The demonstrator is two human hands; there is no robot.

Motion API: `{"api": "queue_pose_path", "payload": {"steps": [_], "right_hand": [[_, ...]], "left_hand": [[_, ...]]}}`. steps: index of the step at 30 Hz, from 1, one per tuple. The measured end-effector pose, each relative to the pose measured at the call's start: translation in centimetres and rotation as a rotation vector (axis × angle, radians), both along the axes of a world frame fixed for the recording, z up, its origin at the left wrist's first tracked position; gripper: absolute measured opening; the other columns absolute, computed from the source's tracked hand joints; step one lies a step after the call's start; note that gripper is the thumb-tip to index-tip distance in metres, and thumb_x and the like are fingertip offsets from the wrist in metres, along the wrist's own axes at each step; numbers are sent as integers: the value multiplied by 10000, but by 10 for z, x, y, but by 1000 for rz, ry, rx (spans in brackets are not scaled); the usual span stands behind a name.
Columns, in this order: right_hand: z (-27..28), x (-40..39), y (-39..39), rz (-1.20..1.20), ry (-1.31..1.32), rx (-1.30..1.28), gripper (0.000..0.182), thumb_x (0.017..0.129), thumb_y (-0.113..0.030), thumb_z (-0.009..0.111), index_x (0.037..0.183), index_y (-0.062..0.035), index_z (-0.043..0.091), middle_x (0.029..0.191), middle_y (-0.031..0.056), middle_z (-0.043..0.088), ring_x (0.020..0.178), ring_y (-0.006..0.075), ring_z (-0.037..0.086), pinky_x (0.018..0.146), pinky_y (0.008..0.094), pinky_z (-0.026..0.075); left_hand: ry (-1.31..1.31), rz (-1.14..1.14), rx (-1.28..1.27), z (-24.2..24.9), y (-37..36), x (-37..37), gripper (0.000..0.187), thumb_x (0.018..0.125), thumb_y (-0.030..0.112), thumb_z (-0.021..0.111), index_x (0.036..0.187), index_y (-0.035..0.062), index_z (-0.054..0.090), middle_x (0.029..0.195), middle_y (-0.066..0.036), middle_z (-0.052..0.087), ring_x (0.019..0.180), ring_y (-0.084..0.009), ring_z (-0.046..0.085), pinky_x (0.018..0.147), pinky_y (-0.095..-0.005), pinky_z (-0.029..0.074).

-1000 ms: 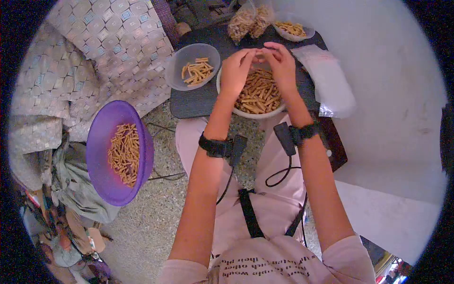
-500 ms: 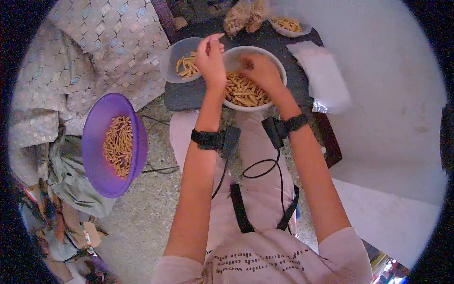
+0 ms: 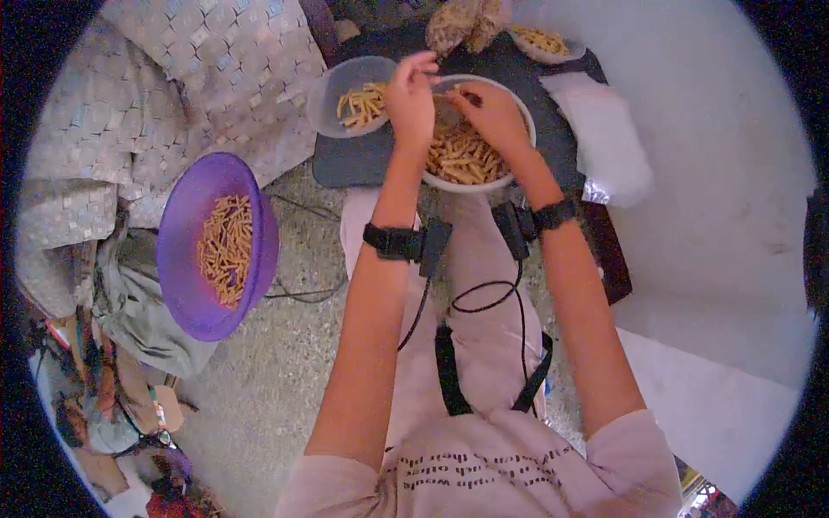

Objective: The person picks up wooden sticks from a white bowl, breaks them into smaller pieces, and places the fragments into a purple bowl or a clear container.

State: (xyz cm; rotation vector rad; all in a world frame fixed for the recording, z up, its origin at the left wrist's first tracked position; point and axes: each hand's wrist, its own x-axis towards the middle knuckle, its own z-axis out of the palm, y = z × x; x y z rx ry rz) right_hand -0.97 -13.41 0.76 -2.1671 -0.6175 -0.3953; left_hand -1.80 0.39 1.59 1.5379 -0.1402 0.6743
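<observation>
A white bowl (image 3: pixel 527 129) full of tan snack sticks rests on a dark tray (image 3: pixel 363 164) in front of my knees. My right hand (image 3: pixel 490 112) reaches over it with its fingers pinched, seemingly on a snack stick. At the bowl's left rim my left hand (image 3: pixel 411 99) hovers with curled fingers close to the right fingertips; whether it holds anything is too small to tell. Just left of that hand stands a clear bowl (image 3: pixel 332 82) holding a few sticks. Both wrists carry black bands with cables.
A purple bowl (image 3: pixel 177 259) of sticks sits at my left over cloth bundles. Clear plastic bags (image 3: pixel 604 138) lie right of the tray. Filled snack bags (image 3: pixel 466 22) and another small bowl (image 3: pixel 540 39) stand at the back. Patterned fabric (image 3: pixel 190 69) covers the left.
My left hand was over the clear bowl half a second ago and has come back to the white bowl's rim. The right hand has lifted out of the sticks toward it.
</observation>
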Motion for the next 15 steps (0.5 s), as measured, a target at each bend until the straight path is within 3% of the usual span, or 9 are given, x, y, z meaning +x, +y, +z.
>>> {"api": "queue_pose_path", "payload": {"steps": [3,5,9,15], "right_hand": [[12,-1,-8,-104,131,180,384,835,-400,561,957,-49,657,936,174,646,877,320,616,782,360,475],[13,-1,-8,-78,175,227,362,840,-369,572,972,-41,652,920,164,653,866,300,626,770,348,479],[10,5,-12,-95,184,298,314,855,-299,578,984,-20,642,918,144,660,865,260,635,758,325,479],[0,12,-17,-121,265,459,305,872,-284,557,979,-8,633,920,128,659,835,238,629,756,324,479]], "left_hand": [[-66,-23,227,-2,-6,4,251,848,-11,425,998,22,624,927,-104,643,855,-205,622,771,-282,469],[-40,-20,303,-2,-8,1,240,841,-3,441,974,25,638,936,-104,652,875,-207,620,793,-287,465],[123,-113,341,7,-17,-6,222,857,57,475,1003,40,641,982,-119,653,910,-223,622,807,-303,462],[110,-180,297,11,-17,-7,210,870,108,500,1006,20,633,980,-109,657,904,-204,620,808,-297,458]]}}
